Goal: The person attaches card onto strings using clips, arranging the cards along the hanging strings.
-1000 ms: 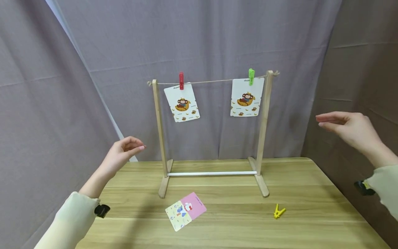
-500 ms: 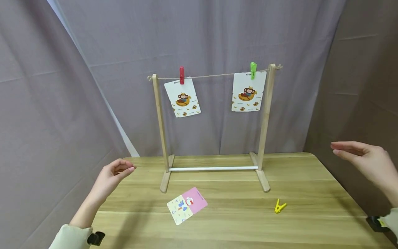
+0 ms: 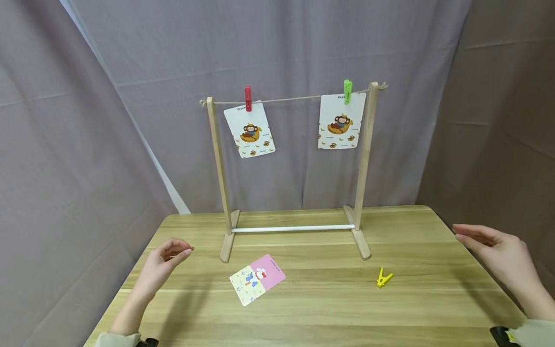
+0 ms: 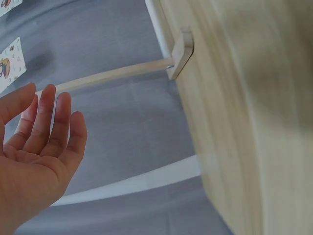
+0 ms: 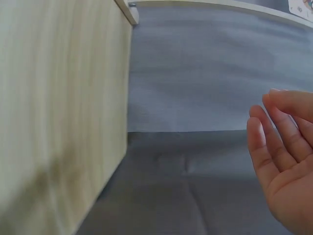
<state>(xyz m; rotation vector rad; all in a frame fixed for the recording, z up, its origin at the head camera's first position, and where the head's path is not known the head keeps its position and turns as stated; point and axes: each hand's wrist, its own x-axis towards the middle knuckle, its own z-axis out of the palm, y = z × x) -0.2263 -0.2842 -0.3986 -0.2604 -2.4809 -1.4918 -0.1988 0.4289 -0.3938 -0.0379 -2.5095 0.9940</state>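
Observation:
My left hand (image 3: pixel 158 267) hovers over the table's left side, fingers loosely bent and holding nothing; the left wrist view shows its palm bare. Over the right side is my right hand (image 3: pixel 503 255), relaxed, with no object in it. Between them lies a pink and yellow card (image 3: pixel 257 280) with a cartoon rabbit, nearer the left hand. A yellow clothespin (image 3: pixel 383 278) rests on the table toward the right hand. Behind, a red clothespin (image 3: pixel 248 99) pins a tilted monkey card (image 3: pixel 251 132) to a string, and a green clothespin (image 3: pixel 348 91) pins a straighter monkey card (image 3: pixel 340 123).
A wooden stand (image 3: pixel 365 154) with two posts carries the string (image 3: pixel 292 99) and has a white rod (image 3: pixel 292 229) low between its feet. Grey curtains (image 3: pixel 295 43) close off the back and sides of the wooden table (image 3: pixel 312 308).
Both hands have come down lower, from beside the stand's posts to nearer the tabletop, still without an object. The view has tilted and shifted slightly; cards and clothespins stay in place.

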